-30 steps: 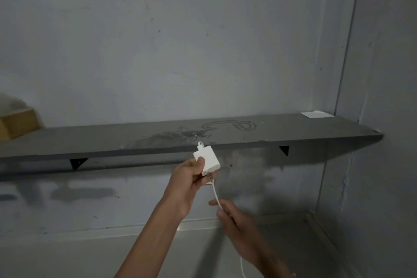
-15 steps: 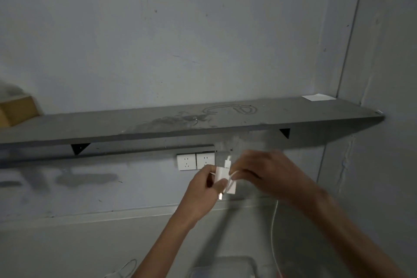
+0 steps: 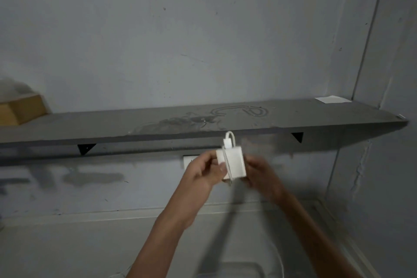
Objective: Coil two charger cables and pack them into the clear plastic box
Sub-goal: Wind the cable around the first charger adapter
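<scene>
One white charger (image 3: 233, 162) with one cable (image 3: 227, 160) wound over it, left hand (image 3: 203, 174) grip pinching it, right hand (image 3: 259, 174) grip blurred, unclear

Both arms reaching forward and up from bottom of frame, forearms bare, converging at centre. Left hand (image 3: 204, 175) gripping charger (image 3: 233, 163) from left side, thumb lying across its front face near cable (image 3: 227, 165), fingers curling behind. Right hand (image 3: 259, 172) meeting charger from right, motion-blurred; fingers seeming to be curling against its right edge, exact hold unclear. Wrists sitting at similar height, hands close together.
</scene>
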`<move>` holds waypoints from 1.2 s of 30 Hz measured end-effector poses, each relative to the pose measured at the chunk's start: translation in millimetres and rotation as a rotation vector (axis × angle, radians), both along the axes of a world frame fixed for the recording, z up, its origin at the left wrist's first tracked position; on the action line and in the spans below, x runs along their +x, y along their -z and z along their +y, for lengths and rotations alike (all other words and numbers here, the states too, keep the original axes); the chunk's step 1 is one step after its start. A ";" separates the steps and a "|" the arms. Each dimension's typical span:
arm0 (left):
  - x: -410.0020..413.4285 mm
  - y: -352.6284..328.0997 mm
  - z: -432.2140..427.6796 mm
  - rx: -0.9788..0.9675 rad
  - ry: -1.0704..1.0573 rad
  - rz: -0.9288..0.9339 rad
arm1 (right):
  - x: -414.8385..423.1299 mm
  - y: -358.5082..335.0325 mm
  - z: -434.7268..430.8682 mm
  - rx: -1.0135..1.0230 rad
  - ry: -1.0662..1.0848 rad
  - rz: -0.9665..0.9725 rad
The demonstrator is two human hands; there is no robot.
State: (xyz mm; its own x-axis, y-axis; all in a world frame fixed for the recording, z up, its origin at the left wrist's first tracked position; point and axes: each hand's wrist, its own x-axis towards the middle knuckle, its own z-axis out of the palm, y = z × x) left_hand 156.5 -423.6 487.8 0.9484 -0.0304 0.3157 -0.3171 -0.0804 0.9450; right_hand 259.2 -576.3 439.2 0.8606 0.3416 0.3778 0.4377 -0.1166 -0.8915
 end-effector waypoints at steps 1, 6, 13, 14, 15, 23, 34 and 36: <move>9.3 0.2 0.8 -0.062 -0.047 0.017 | -8.7 17.6 7.4 0.084 0.003 0.109; 58.1 11.8 20.2 -0.184 -0.247 0.093 | -56.7 68.6 14.2 0.071 -0.038 0.156; 58.1 58.0 22.1 0.302 -0.233 0.146 | -48.9 -16.6 -23.2 -0.607 0.208 -0.613; 52.9 60.4 18.1 0.332 -0.194 0.132 | -41.0 -31.4 -26.8 -0.627 0.221 -0.720; 47.4 60.8 13.9 0.347 -0.152 0.110 | -32.1 -43.3 -29.4 -0.621 0.215 -0.803; 17.5 26.1 8.1 0.351 0.025 -0.018 | 27.1 -71.7 -33.9 -0.328 -0.042 -0.513; 50.8 5.4 16.2 -0.226 -0.051 0.062 | -17.8 37.2 29.2 0.158 0.014 0.159; 63.3 5.5 20.0 -0.218 -0.140 0.069 | -45.7 47.1 26.6 0.102 -0.017 0.130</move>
